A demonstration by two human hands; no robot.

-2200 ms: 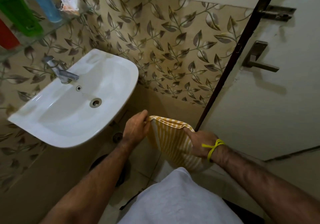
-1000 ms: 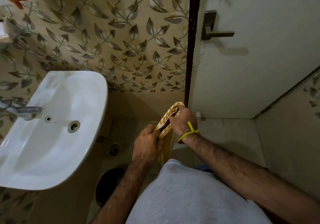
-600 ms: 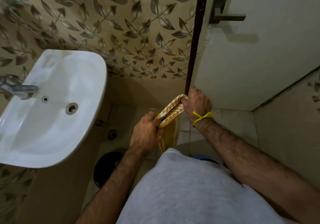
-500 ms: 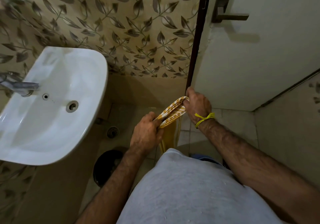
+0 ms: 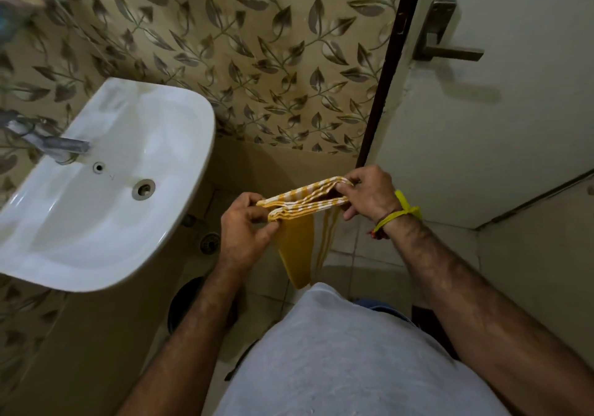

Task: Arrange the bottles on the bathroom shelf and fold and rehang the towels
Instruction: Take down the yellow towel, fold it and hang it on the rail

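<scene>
A yellow towel with white stripes [image 5: 300, 203] is stretched between my two hands in front of my body, folded into several layers along its top edge, with the rest hanging down towards the floor. My left hand [image 5: 246, 226] pinches the left end of the fold. At the right end, my right hand [image 5: 366, 194], which wears a yellow thread at the wrist, grips the layers with curled fingers. The shelf and its bottles are out of view except for a blur at the top left corner.
A white washbasin [image 5: 180, 190] with a metal tap [image 5: 54, 144] juts out on my left. The leaf-patterned tiled wall is ahead. A pale door with a lever handle [image 5: 446, 46] stands at the right. A dark round bin [image 5: 184, 300] sits on the floor under the basin.
The towel was spread wide between my hands, then folded over. My hands have since drawn apart a little, pulling the folded edge straight. The view has tilted down, away from the shelf.
</scene>
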